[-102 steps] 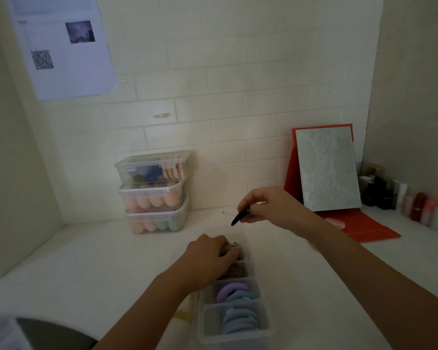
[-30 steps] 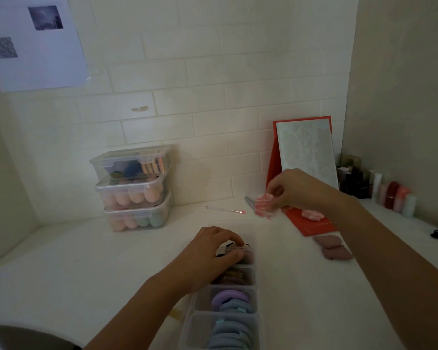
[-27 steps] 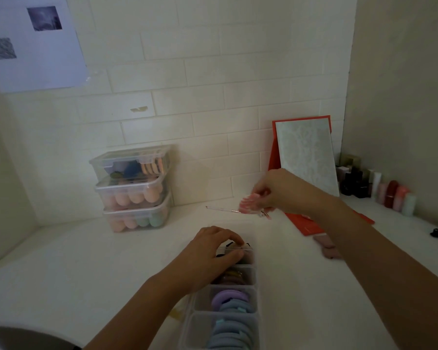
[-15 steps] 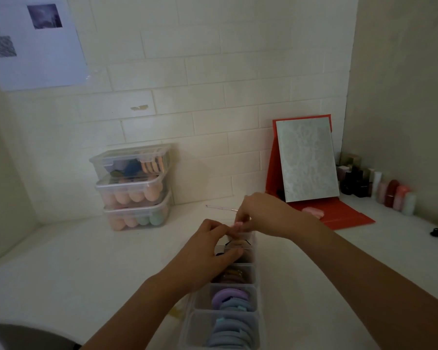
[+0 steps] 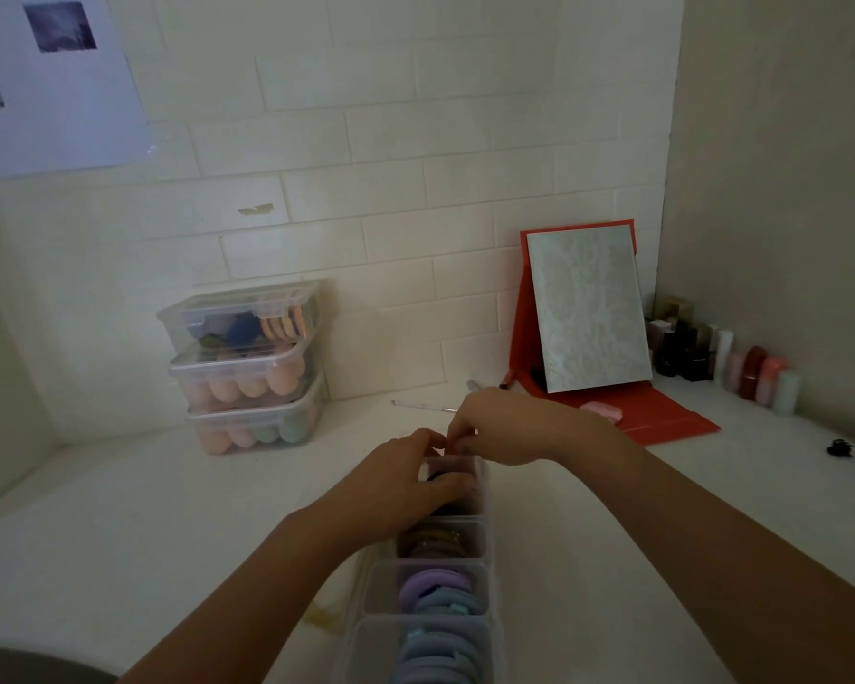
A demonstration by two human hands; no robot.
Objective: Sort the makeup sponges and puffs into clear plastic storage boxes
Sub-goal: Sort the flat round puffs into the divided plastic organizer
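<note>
likely step: filling divided box (image 5: 485, 540) far compartment. left hand (image 5: 406, 478) grip curled round dark puffs (image 5: 447, 509) there. right hand (image 5: 507, 427) grip pinched at box far end, contents hidden. next: clean release into gap.

Long clear divided box (image 5: 377, 587), compartments holding upright purple, blue puffs (image 5: 430, 587).

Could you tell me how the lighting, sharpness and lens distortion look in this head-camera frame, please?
Head view: dim light, no glare; wide-angle lens bows the wall tiles toward the edges; left hand and right hand over the box look slightly soft; stacked boxes legible.
</note>
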